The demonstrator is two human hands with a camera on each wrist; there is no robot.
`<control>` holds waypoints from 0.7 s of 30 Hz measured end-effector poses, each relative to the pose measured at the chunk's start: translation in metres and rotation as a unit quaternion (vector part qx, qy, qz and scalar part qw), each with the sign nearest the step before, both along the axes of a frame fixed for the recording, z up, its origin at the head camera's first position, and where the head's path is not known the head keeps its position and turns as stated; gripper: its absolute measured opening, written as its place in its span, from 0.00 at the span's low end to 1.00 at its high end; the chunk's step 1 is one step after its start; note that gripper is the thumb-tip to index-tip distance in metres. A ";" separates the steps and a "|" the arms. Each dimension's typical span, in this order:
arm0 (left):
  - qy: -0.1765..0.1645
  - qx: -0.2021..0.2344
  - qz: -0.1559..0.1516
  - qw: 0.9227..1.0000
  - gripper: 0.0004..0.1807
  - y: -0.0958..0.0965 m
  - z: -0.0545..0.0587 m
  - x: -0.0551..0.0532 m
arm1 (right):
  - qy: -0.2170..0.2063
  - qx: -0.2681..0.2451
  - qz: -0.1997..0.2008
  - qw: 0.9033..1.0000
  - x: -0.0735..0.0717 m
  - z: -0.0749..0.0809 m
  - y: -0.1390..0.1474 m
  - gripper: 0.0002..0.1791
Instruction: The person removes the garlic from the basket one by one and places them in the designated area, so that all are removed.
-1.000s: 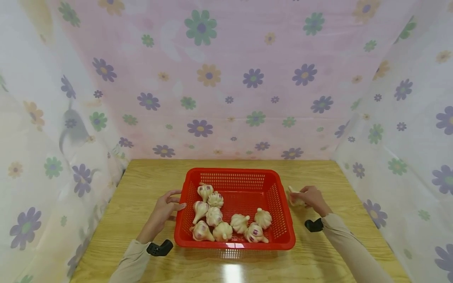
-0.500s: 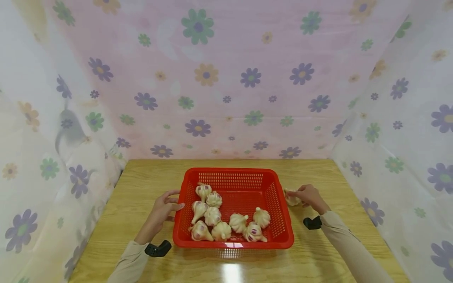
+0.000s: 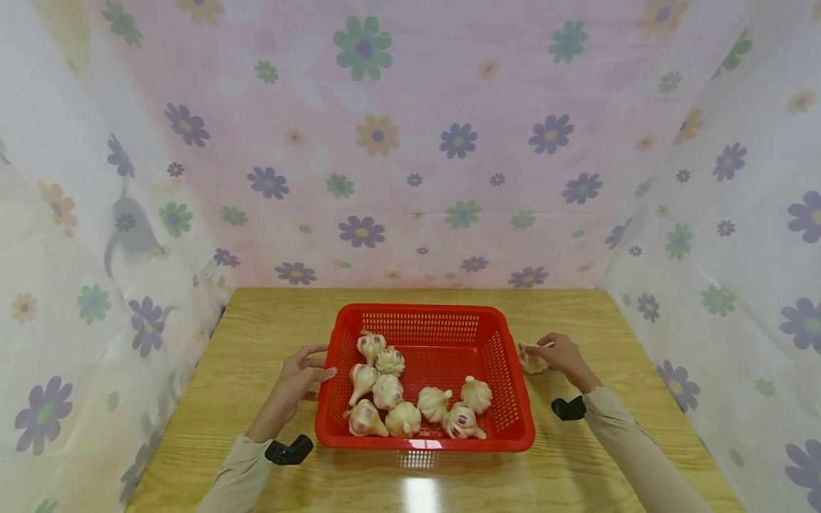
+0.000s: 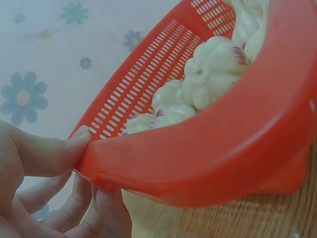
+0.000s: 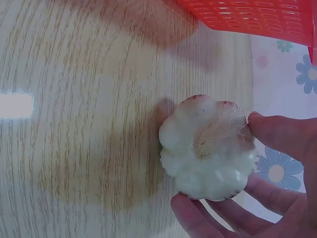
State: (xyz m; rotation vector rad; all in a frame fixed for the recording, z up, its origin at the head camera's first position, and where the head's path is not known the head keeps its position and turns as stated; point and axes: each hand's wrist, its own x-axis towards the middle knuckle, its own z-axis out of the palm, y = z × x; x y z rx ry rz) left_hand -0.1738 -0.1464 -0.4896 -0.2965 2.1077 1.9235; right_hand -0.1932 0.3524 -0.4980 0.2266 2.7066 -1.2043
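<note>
A red plastic basket [image 3: 442, 356] stands on the table with several garlic bulbs [image 3: 388, 392] lying in its left and front parts. My left hand [image 3: 291, 385] grips the basket's left rim; the left wrist view shows the thumb on the rim [image 4: 208, 153] and the fingers beneath it. Just outside the basket's right wall, my right hand [image 3: 564, 358] holds one garlic bulb [image 5: 205, 148] at the table surface. In the right wrist view its root end faces the camera, thumb on one side and fingers on the other.
The wooden table [image 3: 276, 313] is bordered by a flowered cloth [image 3: 410, 157] behind and at both sides. A black wrist camera [image 3: 290, 450] sits on the left sleeve and another camera [image 3: 568, 409] on the right.
The right hand and its garlic bulb have shifted very slightly toward the basket. The left hand and the basket look unmoved.
</note>
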 end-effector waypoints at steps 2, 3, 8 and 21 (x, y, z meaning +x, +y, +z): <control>0.001 -0.001 0.000 1.000 0.28 0.000 0.000 0.000 | 0.003 0.003 -0.001 1.000 -0.001 0.000 0.000 0.26; 0.001 -0.001 0.000 1.000 0.28 0.000 0.000 0.000 | 0.002 0.005 -0.005 1.000 -0.001 0.000 0.000 0.26; 0.004 0.003 -0.003 1.000 0.28 0.000 -0.001 0.000 | 0.005 0.009 -0.010 1.000 0.000 -0.001 0.001 0.26; 0.009 0.000 -0.004 1.000 0.27 -0.001 -0.002 0.001 | 0.006 0.022 0.031 0.999 -0.003 0.013 0.004 0.27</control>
